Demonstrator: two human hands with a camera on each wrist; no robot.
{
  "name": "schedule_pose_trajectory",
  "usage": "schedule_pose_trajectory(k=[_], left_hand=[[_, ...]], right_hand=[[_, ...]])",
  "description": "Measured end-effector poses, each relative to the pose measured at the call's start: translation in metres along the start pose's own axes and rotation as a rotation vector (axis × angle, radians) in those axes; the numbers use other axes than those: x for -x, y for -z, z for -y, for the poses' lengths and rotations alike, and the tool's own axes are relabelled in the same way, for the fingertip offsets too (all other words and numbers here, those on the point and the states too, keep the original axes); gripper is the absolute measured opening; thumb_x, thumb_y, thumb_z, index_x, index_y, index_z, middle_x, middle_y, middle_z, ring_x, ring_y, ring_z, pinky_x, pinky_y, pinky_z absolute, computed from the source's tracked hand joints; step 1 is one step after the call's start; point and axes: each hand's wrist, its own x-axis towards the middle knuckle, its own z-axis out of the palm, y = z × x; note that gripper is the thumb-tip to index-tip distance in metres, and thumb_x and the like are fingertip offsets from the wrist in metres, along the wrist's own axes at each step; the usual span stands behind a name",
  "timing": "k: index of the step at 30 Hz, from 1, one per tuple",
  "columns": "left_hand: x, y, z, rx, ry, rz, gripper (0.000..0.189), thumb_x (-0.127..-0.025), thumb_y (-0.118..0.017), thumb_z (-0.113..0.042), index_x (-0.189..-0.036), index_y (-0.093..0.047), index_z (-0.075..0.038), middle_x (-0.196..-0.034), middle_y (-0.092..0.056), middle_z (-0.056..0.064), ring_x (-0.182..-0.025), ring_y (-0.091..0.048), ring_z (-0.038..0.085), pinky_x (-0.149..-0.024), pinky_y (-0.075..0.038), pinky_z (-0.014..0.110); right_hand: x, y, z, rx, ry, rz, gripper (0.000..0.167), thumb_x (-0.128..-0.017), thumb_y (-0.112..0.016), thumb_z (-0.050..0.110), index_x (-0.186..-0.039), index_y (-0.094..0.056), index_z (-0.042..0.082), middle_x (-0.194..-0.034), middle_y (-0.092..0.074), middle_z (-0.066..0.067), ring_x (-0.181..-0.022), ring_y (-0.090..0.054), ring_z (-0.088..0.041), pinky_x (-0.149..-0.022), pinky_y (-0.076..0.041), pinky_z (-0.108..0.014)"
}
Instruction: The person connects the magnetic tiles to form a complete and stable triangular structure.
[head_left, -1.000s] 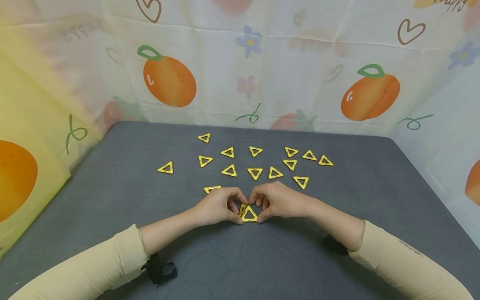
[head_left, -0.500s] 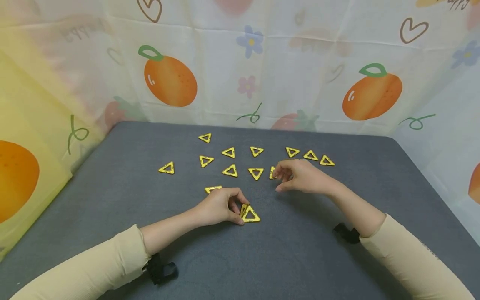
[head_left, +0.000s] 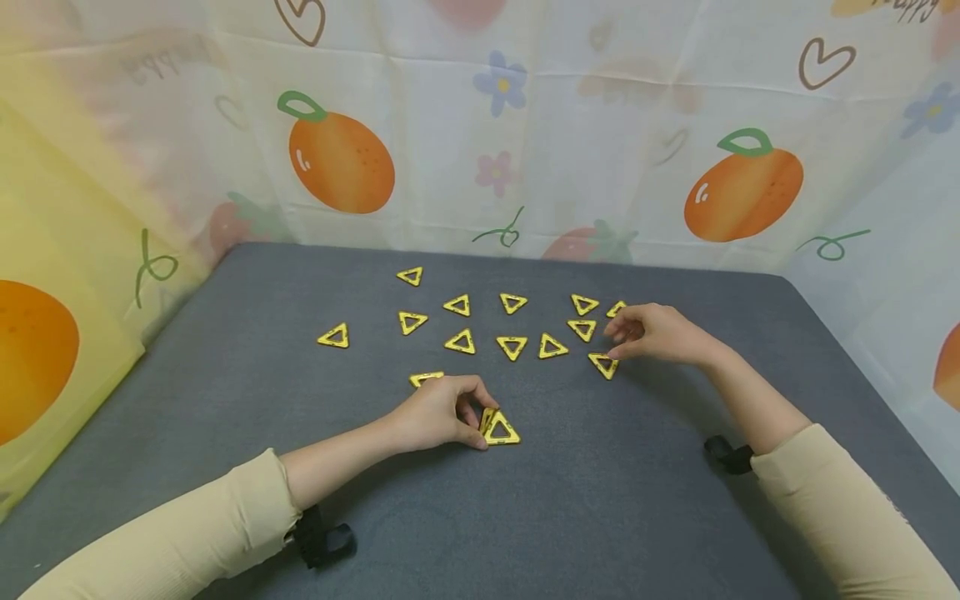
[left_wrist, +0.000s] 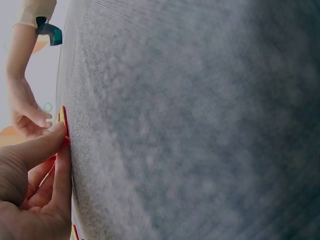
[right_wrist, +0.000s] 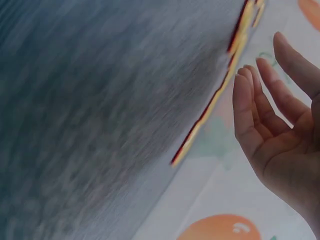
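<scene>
Pinching the yellow tri tiles (head_left: pixel 504 439) w/ our L hand (head_left: pixel 437 412) mid-table (head_left: pixel 585 517), we should keep them steady. Our R hand (head_left: pixel 662 335) is empty, fingers loosely bent, nr a loose tile (head_left: pixel 599 367); best grip edges only

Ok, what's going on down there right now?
A person is working bare-handed. The left grip pinches a small cluster of yellow triangular frames, set up near the middle of the grey table. The right grip hovers over the right-hand side, holding nothing. More loose triangular frames lie flat, scattered beyond the cluster.
</scene>
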Motion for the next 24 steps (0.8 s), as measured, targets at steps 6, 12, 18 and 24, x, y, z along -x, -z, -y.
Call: schedule_pose_trajectory(k=[6, 12, 18, 24], left_hand=[[0.0, 0.0, 0.0, 0.0, -0.002, 0.001, 0.04, -0.072, -0.087, -0.008, -0.107, -0.068, -0.012, -0.096, -0.071, 0.003, -0.073, -0.064, 0.007, -0.062, -0.051, 0.021], [0.0, 0.0, 0.001, 0.002, -0.007, 0.002, 0.04, -0.072, -0.087, -0.009, -0.107, -0.068, -0.012, -0.093, -0.071, 0.003, -0.072, -0.064, 0.007, -0.061, -0.051, 0.021], [0.0, 0.0, 0.001, -0.001, -0.011, 0.003, 0.04, -0.072, -0.087, -0.009, -0.108, -0.068, -0.012, -0.091, -0.07, 0.002, -0.072, -0.063, 0.007, -0.061, -0.05, 0.021], [0.0, 0.0, 0.001, 0.002, -0.007, 0.003, 0.041, -0.072, -0.087, -0.008, -0.108, -0.068, -0.012, -0.091, -0.071, 0.003, -0.071, -0.063, 0.007, -0.062, -0.051, 0.021]], right_hand=[[0.002, 0.003, -0.014, 0.007, -0.028, 0.042, 0.032, -0.091, -0.071, 0.027, -0.115, -0.066, 0.007, -0.106, -0.071, -0.008, -0.093, -0.066, -0.016, -0.079, -0.054, -0.033], [-0.001, -0.001, -0.019, 0.038, -0.025, 0.074, 0.039, -0.089, -0.073, 0.037, -0.115, -0.067, 0.009, -0.107, -0.07, -0.007, -0.096, -0.065, -0.017, -0.08, -0.053, -0.032], [-0.004, -0.005, -0.019, 0.046, -0.027, 0.084, 0.042, -0.086, -0.075, 0.041, -0.115, -0.066, 0.012, -0.11, -0.065, -0.009, -0.099, -0.061, -0.019, -0.083, -0.051, -0.034], [-0.003, -0.008, -0.019, 0.018, -0.024, 0.095, 0.042, -0.086, -0.076, 0.04, -0.114, -0.063, 0.011, -0.105, -0.06, -0.008, -0.093, -0.057, -0.018, -0.081, -0.048, -0.032]])
